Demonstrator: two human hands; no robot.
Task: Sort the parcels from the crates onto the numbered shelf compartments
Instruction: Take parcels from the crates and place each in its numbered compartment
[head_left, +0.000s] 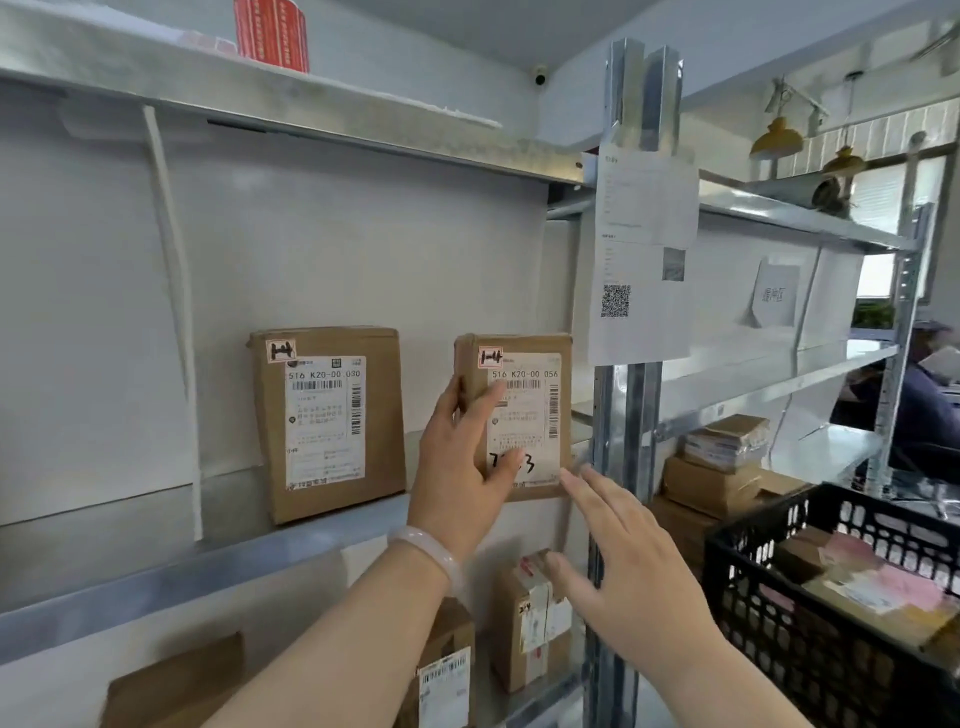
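Brown labelled parcel (540, 415) stands upright at shelf's (260, 556) right end.

The left hand (457, 467) grips the upright parcel labelled 056 (540, 415) on the metal shelf (156, 577). The parcel labelled 030 (327, 423) stands at its 9 o'clock. The right hand (639, 566), fingers straight, hovers just beside its 5 o'clock corner, with a black crate (779, 597) further out at 4 o'clock.

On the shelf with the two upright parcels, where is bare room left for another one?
The shelf is bare from the left parcel leftward, past the white strip. The gap to the right parcel is filled by the left hand; that parcel nearly meets the post, by the right hand.
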